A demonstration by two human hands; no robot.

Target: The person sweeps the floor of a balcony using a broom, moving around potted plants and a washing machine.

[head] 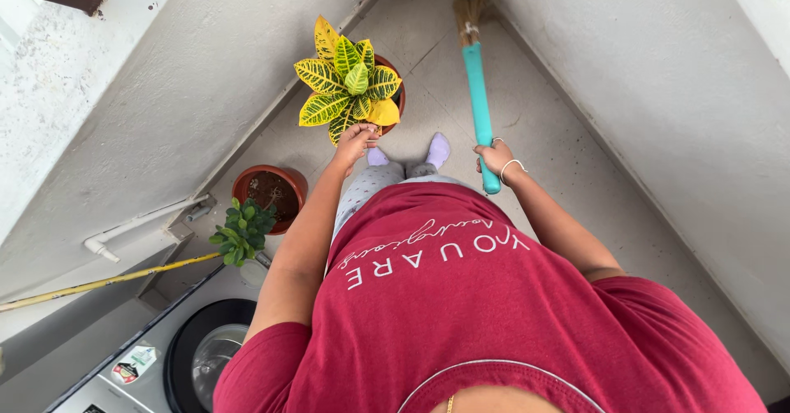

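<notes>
Right hand point(496, 160) is clenching the teal broom point(478, 100), long axis pointing away toward the corner; left hand point(355, 143) is touching, not gripping, the croton plant point(350, 80).

Narrow floor point(568, 174) strip between two converging walls: the croton pot point(398, 92) and brown pot point(271, 189) line the left wall point(164, 109); open passage remains rightward beside the broom point(479, 100).

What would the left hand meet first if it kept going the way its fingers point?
The left hand already reaches the yellow-green leaves of the potted plant; straight on it would likely push into that foliage, though depth is hard to judge.
</notes>
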